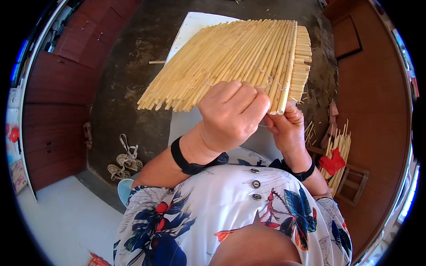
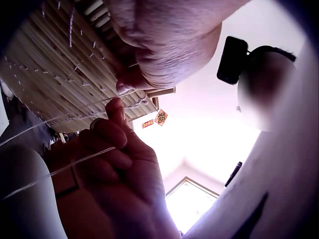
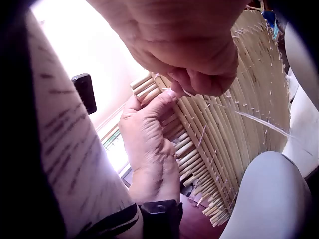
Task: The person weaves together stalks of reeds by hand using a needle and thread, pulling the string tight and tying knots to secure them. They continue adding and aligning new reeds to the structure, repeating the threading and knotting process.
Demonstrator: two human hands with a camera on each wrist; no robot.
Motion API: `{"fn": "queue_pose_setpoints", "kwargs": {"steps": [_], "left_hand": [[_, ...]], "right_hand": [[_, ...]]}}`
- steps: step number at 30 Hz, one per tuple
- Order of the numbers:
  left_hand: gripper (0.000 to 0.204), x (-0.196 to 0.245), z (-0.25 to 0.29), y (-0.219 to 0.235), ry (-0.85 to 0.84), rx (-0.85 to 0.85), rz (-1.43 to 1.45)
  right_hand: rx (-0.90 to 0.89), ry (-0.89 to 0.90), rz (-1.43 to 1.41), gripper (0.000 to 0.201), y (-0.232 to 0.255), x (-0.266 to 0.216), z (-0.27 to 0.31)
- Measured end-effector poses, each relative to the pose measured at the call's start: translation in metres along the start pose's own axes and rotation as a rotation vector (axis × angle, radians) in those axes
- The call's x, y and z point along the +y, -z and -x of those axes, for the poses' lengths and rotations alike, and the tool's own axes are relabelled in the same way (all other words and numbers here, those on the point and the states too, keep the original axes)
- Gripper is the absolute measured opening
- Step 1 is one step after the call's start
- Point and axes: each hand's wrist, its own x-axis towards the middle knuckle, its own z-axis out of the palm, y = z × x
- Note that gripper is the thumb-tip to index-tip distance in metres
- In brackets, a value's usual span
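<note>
A mat of pale, straight stalks [image 1: 226, 57], tied together in rows with thin string, slants up in front of me. My left hand [image 1: 234, 108] grips its near edge; in the right wrist view the left thumb presses beside the end stalks. Just right of it, at the mat's near corner, is my right hand [image 1: 288, 128]. Its fingers are curled, and in the left wrist view they pinch a thin white string [image 2: 62, 172] that runs off to the lower left. One finger there wears a ring. Behind the corner, more stalk ends [image 1: 301, 62] stick out in uneven lengths.
A white board [image 1: 195, 22] shows behind the mat. Loose stalks with a red cloth [image 1: 333, 162] stand at the right, near a brown wooden cabinet [image 1: 372, 102]. Sandals [image 1: 126, 162] lie on the floor at the left, beside a light blue tub [image 1: 125, 190].
</note>
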Motion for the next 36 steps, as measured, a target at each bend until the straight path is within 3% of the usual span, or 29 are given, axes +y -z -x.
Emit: {"fn": "queue_pose_setpoints", "kwargs": {"steps": [9, 11, 14, 18, 21, 24, 27, 31, 36], "left_hand": [[0.025, -0.001, -0.002, -0.003, -0.034, -0.032, 0.029], [0.014, -0.004, -0.002, -0.010, -0.083, 0.076, -0.015], [0.024, 0.000, -0.003, -0.003, -0.035, -0.021, 0.021], [0.024, 0.001, -0.003, -0.005, -0.028, -0.039, 0.029], [0.014, -0.004, -0.004, -0.012, -0.076, 0.039, -0.016], [0.017, -0.012, -0.009, -0.011, -0.050, 0.059, -0.004], [0.022, -0.018, -0.019, -0.009, -0.033, 0.092, 0.034], [0.024, -0.018, -0.036, 0.002, 0.027, 0.094, 0.002], [0.021, -0.024, -0.041, 0.008, 0.156, 0.137, 0.018]], "right_hand": [[0.053, 0.010, -0.067, 0.010, -0.004, -0.003, 0.000], [0.050, 0.006, -0.069, 0.009, -0.003, -0.003, -0.001], [0.052, 0.007, -0.075, 0.009, -0.002, -0.002, -0.001], [0.085, -0.010, -0.084, 0.008, -0.003, -0.001, -0.001], [0.049, 0.063, 0.033, 0.009, -0.002, -0.003, -0.004], [0.017, -0.082, 0.101, 0.012, -0.008, -0.023, -0.010], [-0.033, -0.083, 0.112, 0.013, -0.018, -0.038, -0.013], [-0.086, -0.002, 0.163, 0.014, -0.025, -0.046, -0.031], [-0.025, 0.080, 0.148, 0.012, -0.045, -0.052, -0.040]]}}
